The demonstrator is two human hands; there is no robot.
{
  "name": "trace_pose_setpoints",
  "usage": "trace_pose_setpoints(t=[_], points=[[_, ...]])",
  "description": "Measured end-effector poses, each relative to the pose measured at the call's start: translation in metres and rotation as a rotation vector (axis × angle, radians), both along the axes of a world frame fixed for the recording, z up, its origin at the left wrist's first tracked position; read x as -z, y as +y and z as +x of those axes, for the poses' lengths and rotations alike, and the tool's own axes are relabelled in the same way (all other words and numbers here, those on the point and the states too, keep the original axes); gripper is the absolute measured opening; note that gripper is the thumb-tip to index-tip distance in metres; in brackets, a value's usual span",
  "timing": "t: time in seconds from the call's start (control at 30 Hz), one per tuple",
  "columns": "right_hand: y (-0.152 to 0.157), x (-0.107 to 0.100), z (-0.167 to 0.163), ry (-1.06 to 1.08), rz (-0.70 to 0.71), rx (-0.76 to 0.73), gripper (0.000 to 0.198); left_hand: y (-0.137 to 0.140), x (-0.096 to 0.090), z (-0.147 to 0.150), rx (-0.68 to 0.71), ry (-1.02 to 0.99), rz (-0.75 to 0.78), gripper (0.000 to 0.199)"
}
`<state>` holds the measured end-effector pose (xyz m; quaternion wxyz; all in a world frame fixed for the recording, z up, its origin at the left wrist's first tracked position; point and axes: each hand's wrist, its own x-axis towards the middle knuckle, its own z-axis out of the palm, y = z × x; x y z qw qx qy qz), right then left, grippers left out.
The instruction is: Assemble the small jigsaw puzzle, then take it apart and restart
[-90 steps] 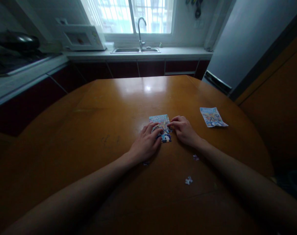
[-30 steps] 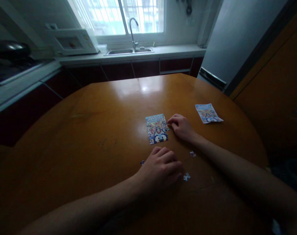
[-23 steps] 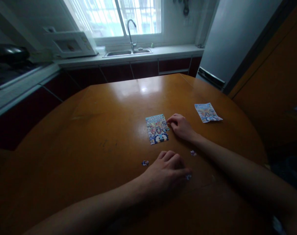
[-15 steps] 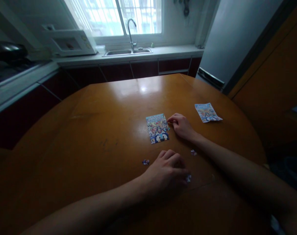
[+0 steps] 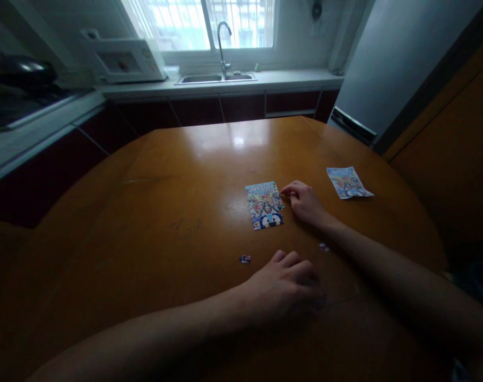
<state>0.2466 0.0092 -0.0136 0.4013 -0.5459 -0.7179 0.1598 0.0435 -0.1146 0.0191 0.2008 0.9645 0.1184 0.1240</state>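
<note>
Two bare hands are over one wooden worktop [image 5: 146,212], where one nearly whole jigsaw [image 5: 265,206] lies flat, its right edge uneven. Take the jigsaw as the centre of the clock, with twelve pointing away from the person.

The right hand [image 5: 307,204] is at three o'clock, its fingers bent and their tips right by the jigsaw's edge — whether they press on it or grasp anything, I cannot tell. The left hand [image 5: 287,286] is between five and six o'clock, well apart from the jigsaw, palm down with the fingers curled. Those fingers are blurred and partly hidden, so I cannot tell whether they grip something or are loose.

Two loose pieces show plainly: a dark piece [image 5: 245,259] at seven o'clock, and a pale piece [image 5: 324,247] at four, near the right forearm. One printed sheet [image 5: 348,183], creased at its near corner, lies between two and three o'clock.

Beyond the worktop are one sink [image 5: 225,78] with two basins at eleven, one microwave [image 5: 122,61] between ten and eleven, and one fridge [image 5: 400,69] between one and two.
</note>
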Motion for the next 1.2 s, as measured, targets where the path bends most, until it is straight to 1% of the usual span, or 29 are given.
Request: trace_pose_setpoints(t=[0.07, 0.17, 0.33, 0.4, 0.5, 0.57, 0.63, 0.7, 0.77, 0.87, 0.97, 1.03, 1.1, 1.2], points=[[0.000, -0.001, 0.000, -0.007, 0.003, 0.000, 0.030, 0.001, -0.001, 0.000, 0.039, 0.010, 0.017, 0.020], [-0.001, -0.003, 0.000, -0.007, 0.005, -0.002, 0.029, 0.006, -0.002, -0.001, 0.073, 0.023, 0.018, 0.017], [-0.003, -0.005, -0.001, 0.005, 0.002, -0.010, 0.029, 0.013, 0.000, -0.002, 0.058, 0.023, -0.023, 0.015], [-0.003, -0.005, 0.000, 0.016, 0.008, -0.018, 0.028, 0.015, 0.001, -0.003, 0.080, 0.018, -0.028, 0.014], [-0.004, -0.005, 0.001, 0.038, 0.022, -0.024, 0.027, 0.018, 0.000, -0.006, 0.148, -0.007, -0.003, 0.012], [-0.004, -0.005, 0.001, 0.049, 0.031, -0.021, 0.027, 0.021, -0.002, -0.008, 0.123, -0.058, 0.028, 0.013], [-0.005, -0.006, 0.001, 0.063, 0.039, -0.014, 0.026, 0.028, -0.002, -0.010, 0.016, -0.177, 0.044, 0.022], [-0.006, -0.006, 0.001, 0.085, 0.042, -0.011, 0.026, 0.040, -0.002, -0.013, -0.130, -0.350, 0.039, 0.027], [-0.006, -0.007, 0.002, 0.107, 0.044, -0.013, 0.025, 0.055, -0.001, -0.017, -0.274, -0.504, 0.031, 0.021], [-0.009, -0.009, 0.004, 0.138, 0.044, -0.038, 0.022, 0.078, 0.003, -0.024, -0.456, -0.668, 0.025, 0.008], [-0.017, -0.014, 0.002, 0.190, 0.023, -0.117, 0.017, 0.091, 0.006, -0.029, -0.700, -0.702, -0.148, 0.003], [-0.025, -0.018, -0.002, 0.231, -0.004, -0.194, 0.011, 0.092, 0.007, -0.029, -0.809, -0.690, -0.254, 0.005], [-0.034, -0.022, -0.010, 0.262, -0.043, -0.264, 0.009, 0.090, 0.007, -0.029, -0.860, -0.675, -0.315, 0.009], [-0.045, -0.026, -0.022, 0.300, -0.109, -0.322, 0.009, 0.087, 0.006, -0.029, -0.878, -0.681, -0.354, 0.011]])
